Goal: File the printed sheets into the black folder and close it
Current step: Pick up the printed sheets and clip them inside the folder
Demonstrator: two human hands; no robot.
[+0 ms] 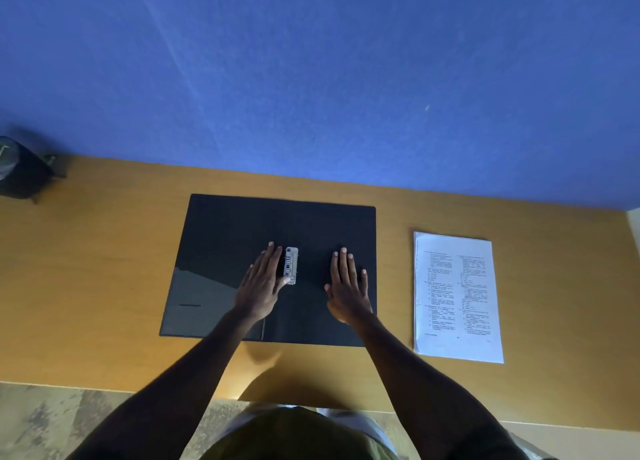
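Observation:
The black folder point(225, 237) lies open and flat on the wooden desk point(104, 269), both covers spread. A small silver metal clip mechanism point(291, 265) sits near its spine. My left hand point(261, 283) rests flat on the folder just left of the clip, its thumb touching the clip's lower end. My right hand point(346, 286) lies flat, fingers apart, on the right cover. The printed sheets point(457, 296) sit in a neat white stack on the desk to the right of the folder, untouched.
A dark bag-like object point(20, 172) stands at the desk's far left corner against the blue wall point(311, 78). The desk's near edge runs just above my lap, with patterned floor point(52, 421) below it.

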